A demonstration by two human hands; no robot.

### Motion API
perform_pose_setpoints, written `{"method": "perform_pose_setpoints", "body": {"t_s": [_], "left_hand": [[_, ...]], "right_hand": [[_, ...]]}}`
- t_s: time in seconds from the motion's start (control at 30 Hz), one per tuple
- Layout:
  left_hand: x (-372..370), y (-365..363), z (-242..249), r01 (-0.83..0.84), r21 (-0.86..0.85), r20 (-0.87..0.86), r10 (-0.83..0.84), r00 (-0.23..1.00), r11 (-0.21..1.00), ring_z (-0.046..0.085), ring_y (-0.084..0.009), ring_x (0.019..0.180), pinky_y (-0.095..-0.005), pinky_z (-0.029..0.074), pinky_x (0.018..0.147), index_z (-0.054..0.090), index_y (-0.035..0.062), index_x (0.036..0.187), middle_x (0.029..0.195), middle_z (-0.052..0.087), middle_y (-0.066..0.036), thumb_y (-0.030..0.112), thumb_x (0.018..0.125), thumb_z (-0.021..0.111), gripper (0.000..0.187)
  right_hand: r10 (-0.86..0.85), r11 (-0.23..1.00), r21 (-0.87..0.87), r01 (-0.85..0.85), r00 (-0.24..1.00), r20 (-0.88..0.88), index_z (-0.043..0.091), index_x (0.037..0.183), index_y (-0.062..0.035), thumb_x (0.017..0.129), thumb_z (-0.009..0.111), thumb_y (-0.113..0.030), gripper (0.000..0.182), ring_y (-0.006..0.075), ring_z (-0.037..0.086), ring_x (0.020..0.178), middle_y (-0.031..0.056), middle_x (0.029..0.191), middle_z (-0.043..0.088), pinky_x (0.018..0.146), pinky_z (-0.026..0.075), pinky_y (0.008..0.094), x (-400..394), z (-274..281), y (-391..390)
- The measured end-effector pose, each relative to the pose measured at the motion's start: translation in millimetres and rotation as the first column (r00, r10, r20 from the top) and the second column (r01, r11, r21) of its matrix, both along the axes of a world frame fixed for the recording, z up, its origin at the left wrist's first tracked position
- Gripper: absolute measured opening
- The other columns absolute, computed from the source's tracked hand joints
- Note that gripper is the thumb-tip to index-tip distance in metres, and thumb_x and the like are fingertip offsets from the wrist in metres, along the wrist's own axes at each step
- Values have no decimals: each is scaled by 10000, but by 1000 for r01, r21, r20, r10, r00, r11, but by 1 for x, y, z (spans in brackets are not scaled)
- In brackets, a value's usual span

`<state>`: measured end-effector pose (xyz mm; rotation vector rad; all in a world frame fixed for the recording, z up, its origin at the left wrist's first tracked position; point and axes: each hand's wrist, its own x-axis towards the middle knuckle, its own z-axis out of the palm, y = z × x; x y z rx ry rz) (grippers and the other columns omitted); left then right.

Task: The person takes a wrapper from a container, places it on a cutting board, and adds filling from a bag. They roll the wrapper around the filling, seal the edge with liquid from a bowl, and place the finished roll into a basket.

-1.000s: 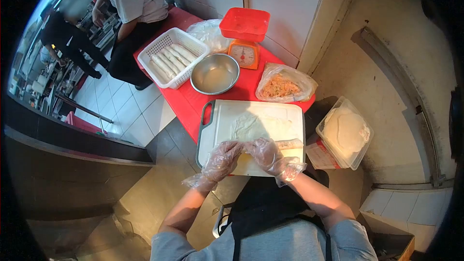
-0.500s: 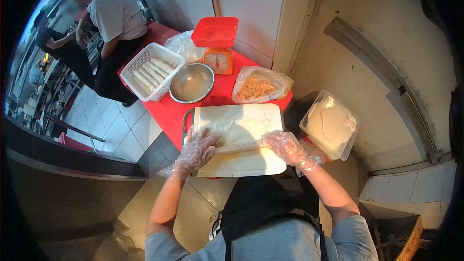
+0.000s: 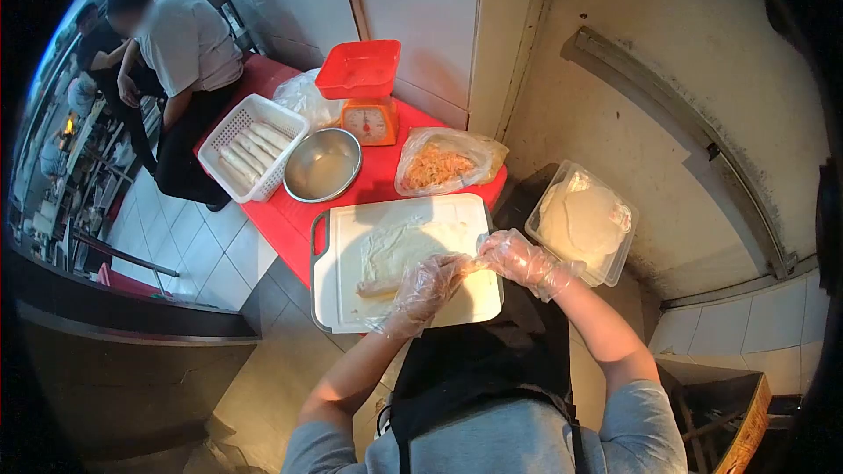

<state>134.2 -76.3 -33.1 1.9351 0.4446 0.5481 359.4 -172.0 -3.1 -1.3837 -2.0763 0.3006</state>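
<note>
A thin white wrapper sheet [image 3: 399,250] lies on the white cutting board [image 3: 338,303], its near edge rolled into a pale roll [image 3: 378,286]. Over the right part of that roll is my left hand [image 3: 430,291], in a clear plastic glove, fingers closed on the roll's right end. My right hand [image 3: 518,262], also gloved, is beside it at the board's right edge, its fingertips pinched at the same end. What exactly the right fingertips hold is hidden.
Behind the board are a metal bowl [image 3: 322,165], a white basket of rolls [image 3: 211,154], an orange scale [image 3: 369,121] and a bag of orange filling [image 3: 439,165]. A plastic container [image 3: 584,224] stands at the right. Two people are at the far left.
My left hand has moved right from the board's left side, meeting my right hand at the roll's right end. Both hands' fingers have closed. The view has shifted slightly.
</note>
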Motion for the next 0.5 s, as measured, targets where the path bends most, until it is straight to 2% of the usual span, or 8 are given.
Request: {"method": "perform_pose_setpoints", "body": {"t_s": [0.03, 0.07, 0.13, 0.17, 0.23, 0.27, 0.37, 0.5], "left_hand": [[0, -1, -1, -10, 40, -5, 10, 1000, 999, 651, -309, 1007, -391, 543, 856, 686, 27, 1096, 1112, 692, -146, 131, 941, 644, 191], [-1, -2, -3, -21, 80, -9, 22, 1000, 997, 656, -317, 1001, -397, 546, 851, 686, 31, 1097, 1104, 697, -148, 135, 935, 653, 195], [-4, 0, -1, 25, 169, -94, -9, 996, 985, 648, -244, 1081, -322, 533, 917, 667, 2, 1182, 1157, 685, -134, 121, 942, 662, 268], [-5, 0, 4, 26, 231, -132, 5, 991, 973, 650, -269, 1070, -342, 536, 910, 671, 16, 1178, 1154, 686, -142, 124, 934, 666, 267], [-6, -4, 34, 35, 350, -205, 40, 978, 936, 654, -320, 1049, -381, 543, 896, 679, 42, 1169, 1148, 688, -158, 130, 919, 675, 265], [-7, -4, 29, 33, 375, -167, 32, 985, 926, 653, -336, 1037, -396, 543, 888, 682, 53, 1162, 1138, 689, -160, 127, 914, 675, 259], [-8, -5, 16, 25, 408, -110, 22, 994, 913, 654, -369, 1008, -426, 546, 866, 689, 74, 1143, 1113, 695, -163, 121, 902, 679, 246], [-5, -7, 41, -2, 303, -113, 38, 993, 953, 661, -369, 999, -426, 549, 856, 694, 73, 1120, 1092, 705, -163, 115, 885, 700, 239]], "right_hand": [[-13, 1000, -10, 13, 1000, -20, 633, 872, -51, 858, 674, -118, 79, 324, 635, 901, 117, 905, 624, 806, 522, 433, -2, 9, 3], [42, 995, -98, -38, 998, 45, 632, 827, -56, 861, 660, -127, 84, 325, 635, 910, 114, 915, 617, 808, 518, 437, 0, 21, 7], [100, 982, -168, -85, 992, 81, 636, 822, -64, 851, 663, -156, 101, 328, 638, 900, 113, 928, 629, 807, 516, 445, 6, 10, 21], [130, 973, -205, -107, 986, 100, 638, 819, -68, 846, 665, -171, 110, 330, 640, 895, 112, 934, 635, 807, 516, 450, 8, 3, 26], [126, 988, -98, -116, 986, 112, 642, 804, -69, 807, 684, -178, 117, 328, 648, 885, 113, 929, 649, 793, 520, 449, 9, -13, 32], [124, 992, -44, -119, 986, 115, 644, 796, -70, 788, 694, -181, 122, 328, 652, 880, 114, 927, 656, 786, 521, 448, 9, -20, 34], [5, 979, -202, 36, 980, 197, 655, 807, -83, 728, 723, -167, 134, 331, 658, 869, 107, 916, 670, 775, 523, 445, -7, -13, 34], [-104, 970, -231, 81, 991, -87, 623, 753, -53, 706, 739, -130, 148, 334, 639, 821, 129, 848, 641, 734, 511, 425, -3, -2, 27]]}}
